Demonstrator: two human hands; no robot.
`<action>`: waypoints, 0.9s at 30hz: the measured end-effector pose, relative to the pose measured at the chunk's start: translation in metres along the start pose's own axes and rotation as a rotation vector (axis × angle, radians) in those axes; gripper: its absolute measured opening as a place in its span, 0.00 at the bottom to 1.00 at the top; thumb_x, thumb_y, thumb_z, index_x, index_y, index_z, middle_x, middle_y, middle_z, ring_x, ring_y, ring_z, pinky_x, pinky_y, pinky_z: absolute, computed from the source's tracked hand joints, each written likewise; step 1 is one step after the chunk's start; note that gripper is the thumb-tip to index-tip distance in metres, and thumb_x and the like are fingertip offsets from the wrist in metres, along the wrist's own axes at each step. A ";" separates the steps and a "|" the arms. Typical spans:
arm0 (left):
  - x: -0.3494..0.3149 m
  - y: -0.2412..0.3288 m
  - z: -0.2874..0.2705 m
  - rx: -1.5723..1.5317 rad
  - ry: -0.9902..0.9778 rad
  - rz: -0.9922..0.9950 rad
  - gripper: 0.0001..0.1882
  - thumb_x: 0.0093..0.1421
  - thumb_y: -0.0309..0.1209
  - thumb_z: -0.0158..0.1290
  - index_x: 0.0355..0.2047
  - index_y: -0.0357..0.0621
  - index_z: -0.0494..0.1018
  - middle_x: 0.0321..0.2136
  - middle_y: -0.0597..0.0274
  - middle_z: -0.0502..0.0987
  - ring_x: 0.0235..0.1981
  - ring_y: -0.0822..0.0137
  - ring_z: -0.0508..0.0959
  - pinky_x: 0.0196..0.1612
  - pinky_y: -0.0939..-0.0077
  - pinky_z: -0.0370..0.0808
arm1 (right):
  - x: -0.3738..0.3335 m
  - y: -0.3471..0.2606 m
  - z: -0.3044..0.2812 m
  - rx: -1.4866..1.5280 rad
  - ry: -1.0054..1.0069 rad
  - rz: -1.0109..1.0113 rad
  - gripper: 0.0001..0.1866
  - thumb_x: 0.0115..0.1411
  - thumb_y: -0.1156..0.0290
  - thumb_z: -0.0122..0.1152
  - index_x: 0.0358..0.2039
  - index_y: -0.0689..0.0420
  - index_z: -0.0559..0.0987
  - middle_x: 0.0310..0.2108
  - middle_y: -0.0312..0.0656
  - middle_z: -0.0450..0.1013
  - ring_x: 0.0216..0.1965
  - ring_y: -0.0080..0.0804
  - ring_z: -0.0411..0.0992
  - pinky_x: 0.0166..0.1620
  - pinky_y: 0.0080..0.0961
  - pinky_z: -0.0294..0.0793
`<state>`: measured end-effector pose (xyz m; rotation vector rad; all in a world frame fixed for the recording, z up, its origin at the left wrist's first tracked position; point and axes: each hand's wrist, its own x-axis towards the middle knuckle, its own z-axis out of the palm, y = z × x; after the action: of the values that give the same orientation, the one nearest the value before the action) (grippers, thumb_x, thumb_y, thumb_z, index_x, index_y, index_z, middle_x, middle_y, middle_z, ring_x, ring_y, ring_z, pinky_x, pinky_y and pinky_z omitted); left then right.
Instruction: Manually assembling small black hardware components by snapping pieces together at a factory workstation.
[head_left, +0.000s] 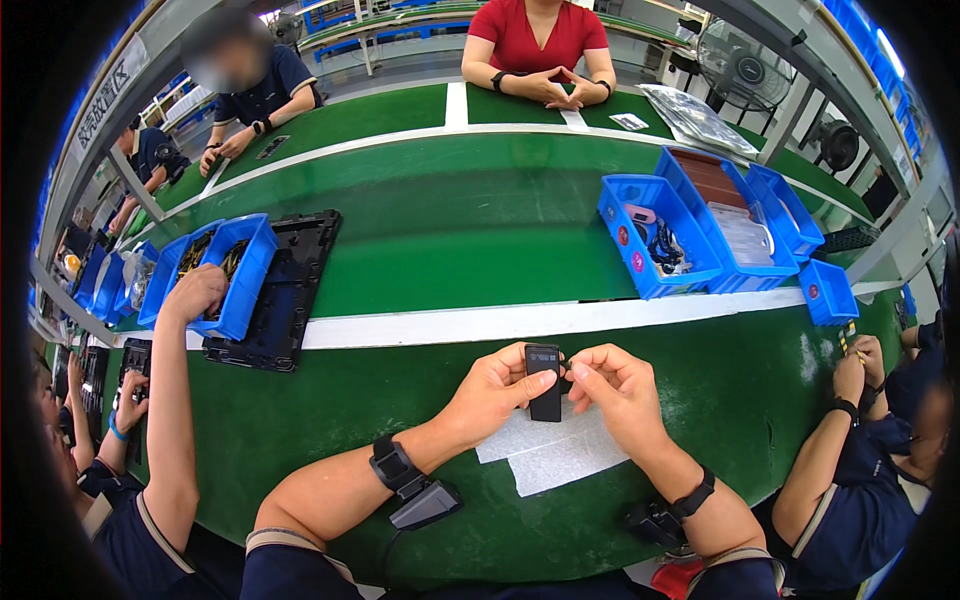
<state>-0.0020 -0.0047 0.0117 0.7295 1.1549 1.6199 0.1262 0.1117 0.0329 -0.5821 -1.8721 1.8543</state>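
Note:
My left hand (497, 391) grips a small flat black rectangular device (543, 398) upright, its thumb lying across the front. Close by on the right, my right hand (618, 392) has thumb and forefinger pinched at the device's upper right edge. A tiny dark bit shows at those fingertips, too small to name. Beneath both hands, thin white foam sheets (560, 462) lie on the green table. Each of my wrists wears a black strap with a dark box-like unit.
Blue bins with small parts (240, 270) and a black tray (300, 270) stand at left, where a co-worker's hand (200, 290) reaches in. More blue bins (655, 235) stand at right, holding cables and plates. A white strip (450, 327) crosses the green table. Co-workers sit around it.

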 end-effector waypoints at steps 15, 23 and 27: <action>0.000 -0.009 -0.003 0.051 -0.058 0.043 0.11 0.56 0.27 0.52 0.40 0.39 0.70 0.35 0.66 0.74 0.37 0.76 0.73 0.43 0.80 0.70 | 0.001 0.001 -0.001 0.034 -0.020 0.016 0.04 0.53 0.80 0.56 0.30 0.65 0.74 0.25 0.37 0.72 0.25 0.16 0.69 0.26 0.13 0.70; -0.001 -0.008 -0.002 0.037 -0.059 0.046 0.10 0.57 0.27 0.52 0.39 0.39 0.70 0.34 0.67 0.74 0.36 0.77 0.73 0.42 0.81 0.69 | 0.001 -0.002 -0.002 0.022 -0.060 0.005 0.03 0.54 0.81 0.55 0.30 0.64 0.72 0.26 0.37 0.72 0.26 0.16 0.69 0.28 0.13 0.72; 0.000 -0.007 -0.001 0.037 -0.069 0.046 0.10 0.57 0.27 0.52 0.39 0.39 0.70 0.34 0.67 0.74 0.35 0.78 0.72 0.41 0.81 0.69 | 0.002 -0.003 -0.002 0.025 -0.054 0.021 0.03 0.54 0.80 0.55 0.29 0.64 0.72 0.26 0.39 0.72 0.25 0.20 0.70 0.29 0.16 0.72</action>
<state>-0.0001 -0.0046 0.0047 0.8350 1.1287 1.6026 0.1257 0.1148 0.0356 -0.5509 -1.8805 1.9221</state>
